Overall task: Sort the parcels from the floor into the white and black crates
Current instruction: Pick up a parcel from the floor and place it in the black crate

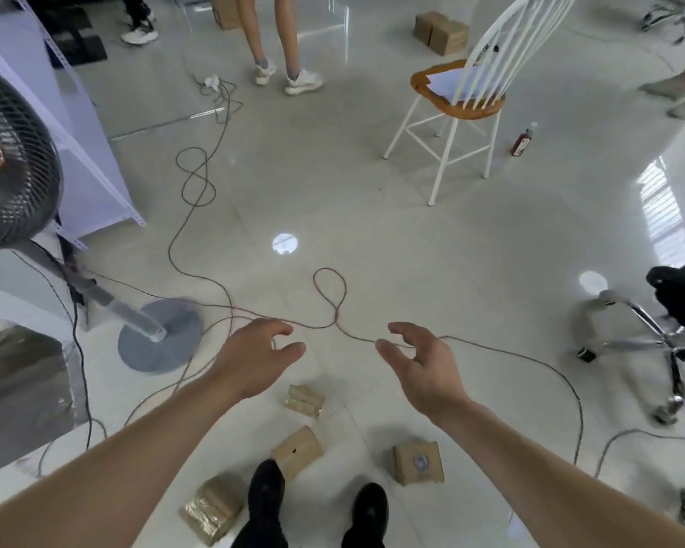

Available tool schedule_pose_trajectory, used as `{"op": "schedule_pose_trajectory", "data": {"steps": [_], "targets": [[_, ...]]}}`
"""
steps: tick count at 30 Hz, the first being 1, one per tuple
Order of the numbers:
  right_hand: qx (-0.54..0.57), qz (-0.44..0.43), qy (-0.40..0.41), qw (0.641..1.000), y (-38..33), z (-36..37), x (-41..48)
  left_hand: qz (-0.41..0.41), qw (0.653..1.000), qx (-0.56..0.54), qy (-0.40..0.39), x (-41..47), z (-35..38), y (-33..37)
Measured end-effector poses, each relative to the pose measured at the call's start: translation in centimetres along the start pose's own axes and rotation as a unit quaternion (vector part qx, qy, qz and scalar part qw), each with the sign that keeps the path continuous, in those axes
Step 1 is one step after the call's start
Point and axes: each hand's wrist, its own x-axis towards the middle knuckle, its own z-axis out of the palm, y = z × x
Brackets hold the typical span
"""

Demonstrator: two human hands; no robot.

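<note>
My hands, left [254, 357] and right [424, 365], fingers apart, hold nothing. Box [296, 452] beside my shoe [265, 488]: likely light, rigid; grip opposite sides.

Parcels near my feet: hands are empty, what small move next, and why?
Probably lower the left hand to the taped parcel just below it: it and the right hand hover open and empty, and that parcel lies nearest.

Bright, even light; glare spots on glossy floor [372, 231] (window reflection right); edges warped, blurred.
</note>
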Motion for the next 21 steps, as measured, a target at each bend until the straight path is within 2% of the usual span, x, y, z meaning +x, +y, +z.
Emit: {"op": "schedule_pose_trajectory", "data": {"steps": [10, 21], "targets": [[-0.021, 0.134, -0.053, 0.989, 11.8, 14.3, 5.3, -0.038, 0.992, 0.015, -0.122, 11.1, 11.4, -12.0], [-0.014, 0.199, -0.146, 0.969, 30.8, 34.2, 12.9, -0.122, 0.98, 0.05, -0.152, 22.5, 27.1, -31.9]]}}
